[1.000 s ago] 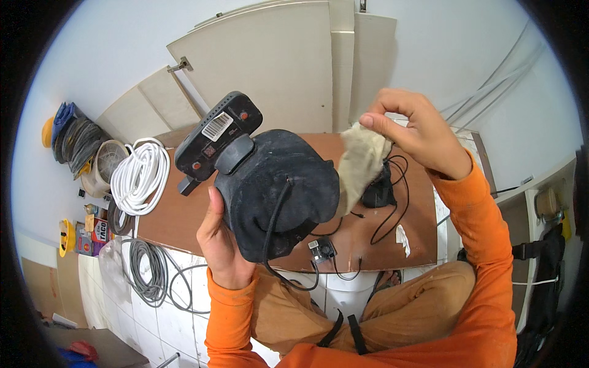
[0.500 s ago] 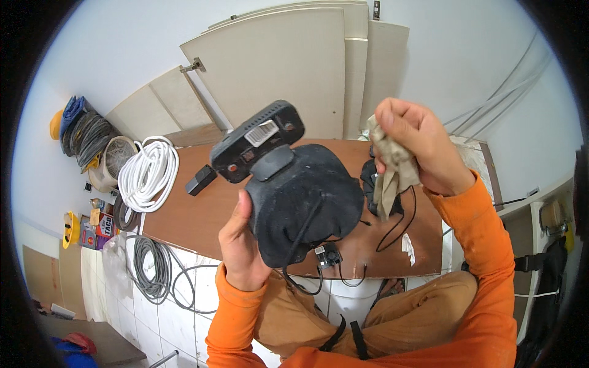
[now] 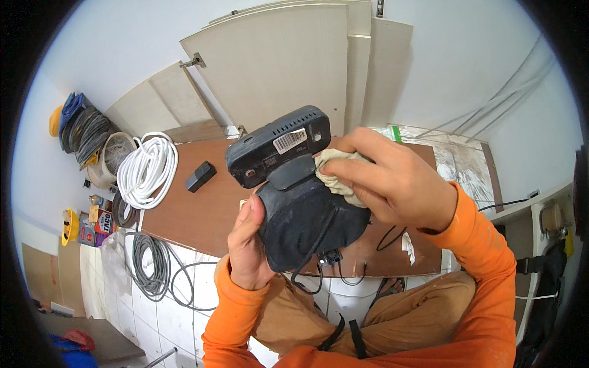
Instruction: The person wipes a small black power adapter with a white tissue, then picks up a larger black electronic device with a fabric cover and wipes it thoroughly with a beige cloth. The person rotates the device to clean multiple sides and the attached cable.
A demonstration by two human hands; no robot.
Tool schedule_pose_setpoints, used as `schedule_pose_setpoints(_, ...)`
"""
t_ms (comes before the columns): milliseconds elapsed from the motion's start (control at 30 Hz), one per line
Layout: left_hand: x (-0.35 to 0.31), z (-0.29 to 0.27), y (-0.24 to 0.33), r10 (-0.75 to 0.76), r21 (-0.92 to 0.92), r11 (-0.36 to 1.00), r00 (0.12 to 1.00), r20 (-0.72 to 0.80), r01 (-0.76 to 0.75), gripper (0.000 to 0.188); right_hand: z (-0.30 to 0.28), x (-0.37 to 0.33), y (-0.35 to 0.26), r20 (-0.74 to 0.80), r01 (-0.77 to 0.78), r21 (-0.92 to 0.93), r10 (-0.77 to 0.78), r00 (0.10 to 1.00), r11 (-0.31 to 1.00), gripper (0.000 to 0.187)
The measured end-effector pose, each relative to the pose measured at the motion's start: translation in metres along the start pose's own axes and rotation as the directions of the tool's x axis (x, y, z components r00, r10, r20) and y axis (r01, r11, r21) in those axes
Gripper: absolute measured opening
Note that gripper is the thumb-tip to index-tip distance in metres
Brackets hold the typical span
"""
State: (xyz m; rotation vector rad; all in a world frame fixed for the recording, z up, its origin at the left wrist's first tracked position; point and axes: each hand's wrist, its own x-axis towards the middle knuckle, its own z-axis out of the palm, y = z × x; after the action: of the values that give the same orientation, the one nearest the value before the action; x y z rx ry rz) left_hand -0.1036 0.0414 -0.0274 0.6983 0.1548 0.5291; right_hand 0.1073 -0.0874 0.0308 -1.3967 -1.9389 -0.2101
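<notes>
My left hand grips the left edge of a black fabric cap and holds it up over the brown table. A flat black device with a barcode label sits on the cap by a dark mount. Bunched in the fingers of my right hand is a beige cloth, pressed against the cap beside the mount. A black cable hangs from the cap. Below it, a small black module lies at the table's near edge, partly hidden.
The brown table carries a small black box and a scrap of white paper. Coiled white hose lies at its left, with coiled grey cable on the tiled floor. Pale panels lean on the wall behind.
My right hand has moved left and down, bringing the cloth from the air onto the cap. The cap and its device have shifted slightly to the right.
</notes>
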Motion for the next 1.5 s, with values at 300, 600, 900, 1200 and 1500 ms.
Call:
schedule_pose_setpoints(300,-0.001,0.005,0.0,0.023,0.018,1.0,0.999,-0.034,-0.022,0.053,0.003,-0.001,-0.002,-0.131,0.046,0.047,-0.039,0.991,0.998,0.028)
schedule_pose_setpoints(600,-0.002,0.003,0.001,0.097,0.098,0.991,0.994,-0.057,-0.091,0.054,0.01,-0.017,0.018,-0.099,-0.229,0.074,0.235,0.967,0.971,0.027)
schedule_pose_setpoints(900,0.001,-0.004,0.003,0.102,0.057,0.993,0.994,-0.038,-0.1,0.056,-0.005,-0.001,-0.002,-0.388,-0.208,0.21,0.276,0.879,0.955,0.032)
schedule_pose_setpoints(1200,0.002,0.001,-0.006,0.098,0.127,0.987,0.995,-0.024,-0.094,0.058,0.021,-0.007,-0.001,-0.242,-0.152,0.314,0.234,0.942,0.937,0.033)
schedule_pose_setpoints(1500,0.0,0.0,-0.008,0.157,0.255,0.953,0.987,0.04,-0.162,0.057,0.021,-0.009,-0.008,-0.15,-0.142,0.114,0.158,0.976,0.983,0.031)
